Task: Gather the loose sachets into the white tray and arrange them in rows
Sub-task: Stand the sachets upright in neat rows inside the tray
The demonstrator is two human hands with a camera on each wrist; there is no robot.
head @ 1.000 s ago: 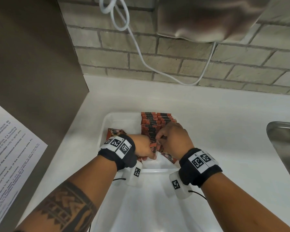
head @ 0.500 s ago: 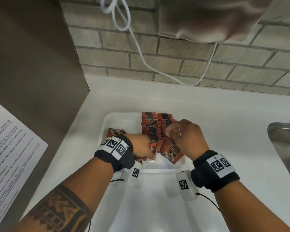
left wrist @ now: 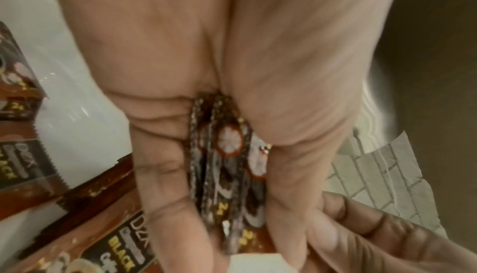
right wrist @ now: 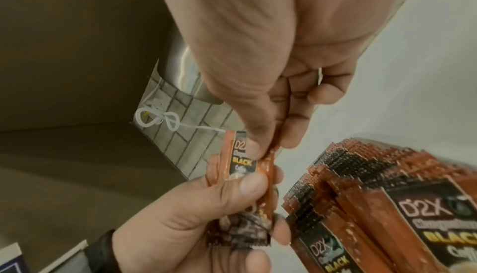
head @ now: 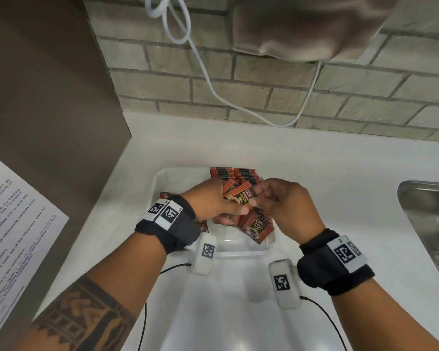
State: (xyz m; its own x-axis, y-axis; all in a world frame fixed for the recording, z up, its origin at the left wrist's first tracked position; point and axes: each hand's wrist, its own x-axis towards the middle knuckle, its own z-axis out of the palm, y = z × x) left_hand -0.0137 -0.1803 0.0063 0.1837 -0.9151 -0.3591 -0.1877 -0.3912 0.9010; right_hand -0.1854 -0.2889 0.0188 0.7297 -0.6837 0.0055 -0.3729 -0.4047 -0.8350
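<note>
A white tray (head: 158,188) sits on the counter with orange-and-black sachets standing in rows (head: 235,174) at its back right. My left hand (head: 230,200) grips a small bunch of sachets (head: 242,196) above the tray; in the left wrist view the bunch (left wrist: 224,165) is squeezed between thumb and fingers. My right hand (head: 262,196) pinches the top edge of one sachet (right wrist: 268,155) in that bunch between thumb and forefinger. More loose sachets (head: 257,228) lie at the tray's front, partly under my hands. The rows (right wrist: 361,185) show close beside the held bunch.
A steel sink (head: 426,224) is set into the counter at the right. A white cable (head: 213,89) hangs on the brick wall under a steel fixture (head: 302,24). A brown panel with a printed sheet (head: 15,219) stands at the left.
My left hand has risen from the tray's front with a bunch of sachets. My right hand left the rows and now pinches the top of that bunch.
</note>
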